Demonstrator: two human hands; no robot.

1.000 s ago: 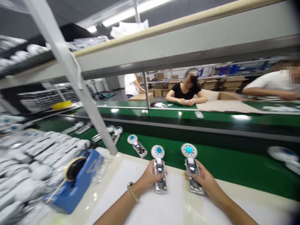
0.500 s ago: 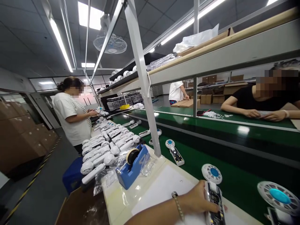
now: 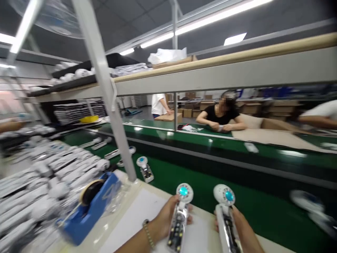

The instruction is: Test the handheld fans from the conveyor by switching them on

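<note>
A: Quick, hands first. Pose?

B: Left hand (image 3: 169, 213) near 6 o'clock, forearm in from 7, bracelet (image 3: 148, 233) at the wrist. Right hand (image 3: 240, 219) near 5 o'clock, forearm rising from the lower edge. Both palms turned inward.

A: Holding?

B: Yes, both. Left hand grasps the left fan (image 3: 177, 228) by its handle, fingertips round the far edge. Right hand grips the right fan (image 3: 226, 225) likewise. Heads up, handles splaying apart at the bottom, fans not touching. Both are over the near edge of the worktop (image 3: 105, 225), beside the green belt (image 3: 168, 179).

A: Boards?

B: Left fan's circuit board faces us; the right fan is turned more side-on, board partly seen.

A: Changes?

B: Half a second ago the view was swung left: left thumb lay across the board, right hand almost out at the edge. Now both hands are in, and no thumb covers the left board. Left fan's hub looks brighter blue-green.

A: Rest?

B: Blue tape dispenser (image 3: 84, 225) at 8 o'clock, white fan pile (image 3: 39, 189) beyond it. One open fan (image 3: 145, 170) on the belt at 7, another blurred fan (image 3: 313, 209) at 4. Person in black (image 3: 221, 114) near 3, across the belt, hands together.
</note>
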